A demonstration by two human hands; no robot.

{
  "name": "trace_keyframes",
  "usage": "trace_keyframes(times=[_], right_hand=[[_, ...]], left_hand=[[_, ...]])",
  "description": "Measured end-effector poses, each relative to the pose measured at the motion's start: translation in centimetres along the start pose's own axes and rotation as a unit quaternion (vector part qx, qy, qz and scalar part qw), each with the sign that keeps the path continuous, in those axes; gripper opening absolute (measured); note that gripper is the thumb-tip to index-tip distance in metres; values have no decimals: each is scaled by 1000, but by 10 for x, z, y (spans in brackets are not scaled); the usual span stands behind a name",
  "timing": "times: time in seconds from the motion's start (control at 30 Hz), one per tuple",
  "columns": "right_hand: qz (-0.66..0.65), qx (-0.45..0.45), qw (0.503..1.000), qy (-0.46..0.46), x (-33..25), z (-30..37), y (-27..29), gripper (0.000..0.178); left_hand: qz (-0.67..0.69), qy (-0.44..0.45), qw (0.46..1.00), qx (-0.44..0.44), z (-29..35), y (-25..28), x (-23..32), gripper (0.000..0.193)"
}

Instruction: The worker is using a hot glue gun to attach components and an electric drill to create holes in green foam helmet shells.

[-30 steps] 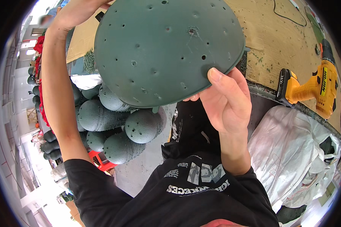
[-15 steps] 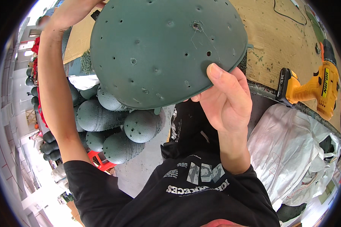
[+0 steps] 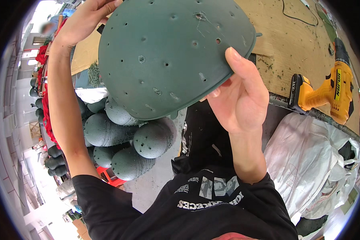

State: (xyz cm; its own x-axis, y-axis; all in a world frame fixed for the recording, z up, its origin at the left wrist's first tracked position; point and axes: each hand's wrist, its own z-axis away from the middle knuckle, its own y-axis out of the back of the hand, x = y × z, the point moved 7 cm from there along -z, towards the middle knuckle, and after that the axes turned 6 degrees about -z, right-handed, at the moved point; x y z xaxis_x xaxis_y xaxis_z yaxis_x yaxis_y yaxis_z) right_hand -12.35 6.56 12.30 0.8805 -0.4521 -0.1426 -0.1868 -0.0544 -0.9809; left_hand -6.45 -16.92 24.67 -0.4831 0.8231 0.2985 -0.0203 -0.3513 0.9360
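Note:
A dark green helmet shell (image 3: 160, 60), dome side toward me, is held up between my two hands. Small holes and scuffed dents dot its surface. My left hand (image 3: 88, 18) holds the rim at the far left; part of its fingers is hidden behind the shell. My right hand (image 3: 244, 92) grips the near right rim, thumb on the outer face and fingers curled underneath. To the right, a yellow cordless drill (image 3: 328, 92) lies on the worktable, apart from both hands.
The tan worktable (image 3: 284, 60) is strewn with dark shavings, and a black cable (image 3: 296, 18) crosses its far side. Stacked green shells (image 3: 112, 130) stand at the left over a red stool (image 3: 110, 176). A white sack (image 3: 308, 156) bulges at the right below the table edge.
The shell has tilted in my hands, its surface marks shifting upward on the right and its lower left rim dropping slightly. More of my left hand shows now. The drill stays on the table.

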Motion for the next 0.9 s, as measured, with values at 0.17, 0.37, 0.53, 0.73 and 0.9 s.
trace_keyframes(times=[0.17,0.37,0.53,0.73,0.9], right_hand=[[130,3,991,40,-8,0,-27,28],[464,-166,864,105,26,3,-108,16],[690,-318,630,161,88,45,-157,16],[738,-357,556,135,132,104,-166,18],[717,-306,579,237,136,128,-159,20]], left_hand=[[-12,-45,998,51,19,13,-57,41],[431,74,860,264,125,-53,-99,29],[371,114,860,333,211,-24,-105,28],[351,182,837,379,305,-58,-127,28],[340,220,816,411,358,-85,-135,28]])
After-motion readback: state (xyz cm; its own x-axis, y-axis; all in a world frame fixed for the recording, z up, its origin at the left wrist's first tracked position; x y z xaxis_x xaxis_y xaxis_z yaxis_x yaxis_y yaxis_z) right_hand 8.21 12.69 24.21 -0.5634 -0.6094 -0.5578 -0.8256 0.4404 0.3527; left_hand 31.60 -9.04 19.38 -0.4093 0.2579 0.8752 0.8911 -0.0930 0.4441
